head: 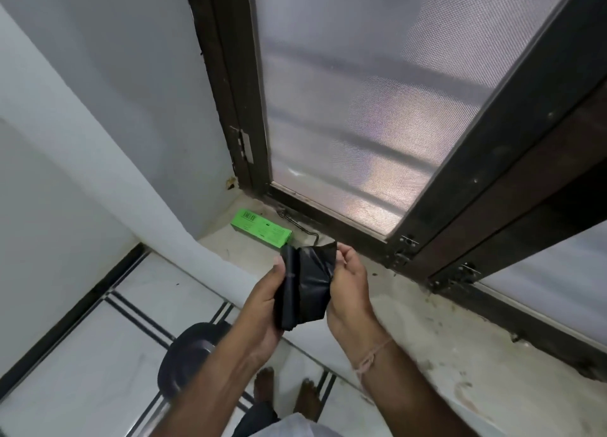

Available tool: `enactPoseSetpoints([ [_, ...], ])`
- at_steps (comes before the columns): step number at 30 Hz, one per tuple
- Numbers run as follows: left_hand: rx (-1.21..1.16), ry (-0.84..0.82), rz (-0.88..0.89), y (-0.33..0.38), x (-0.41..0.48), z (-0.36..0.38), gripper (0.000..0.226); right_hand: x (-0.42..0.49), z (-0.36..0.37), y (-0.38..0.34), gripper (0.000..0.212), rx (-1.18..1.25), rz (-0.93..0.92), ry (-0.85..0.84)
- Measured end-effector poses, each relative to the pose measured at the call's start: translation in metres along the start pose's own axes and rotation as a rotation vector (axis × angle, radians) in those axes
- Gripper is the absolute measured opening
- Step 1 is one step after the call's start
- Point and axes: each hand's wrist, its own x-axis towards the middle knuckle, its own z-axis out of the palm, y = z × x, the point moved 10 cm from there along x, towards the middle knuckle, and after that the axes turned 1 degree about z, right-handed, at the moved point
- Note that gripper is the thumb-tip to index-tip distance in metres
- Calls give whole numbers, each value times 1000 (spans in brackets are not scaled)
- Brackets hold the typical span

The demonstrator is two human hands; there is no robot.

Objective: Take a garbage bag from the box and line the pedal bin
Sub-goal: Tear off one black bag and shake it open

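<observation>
A folded black garbage bag (305, 288) is held between both hands above the window sill. My left hand (266, 302) grips its left side, thumb on top. My right hand (349, 285) pinches its upper right corner, which is partly unfolded. The green bag box (259, 231) lies flat on the sill at the far left corner, just beyond the bag. The dark pedal bin (189, 354) stands on the floor below, lid down, partly hidden by my left forearm.
The pale stone sill (410, 331) runs along a dark-framed mesh window (361, 108). A white wall (98, 124) closes the left side. The tiled floor (82, 354) has black stripe lines. My bare feet (285, 390) stand close to the bin.
</observation>
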Motion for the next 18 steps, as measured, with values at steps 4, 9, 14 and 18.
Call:
enactPoseSetpoints([
  [4, 88, -2, 71, 14, -6, -2, 57, -21, 20, -4, 36, -70, -18, -201],
  [9, 52, 31, 109, 27, -7, -22, 62, -23, 26, -5, 22, -432, -246, -238],
  [14, 31, -1, 22, 25, -15, -39, 65, -27, 35, 13, 23, -350, -152, -142],
  [18, 70, 28, 67, 38, -23, -66, 63, -42, 55, 28, 27, -333, -61, -145],
])
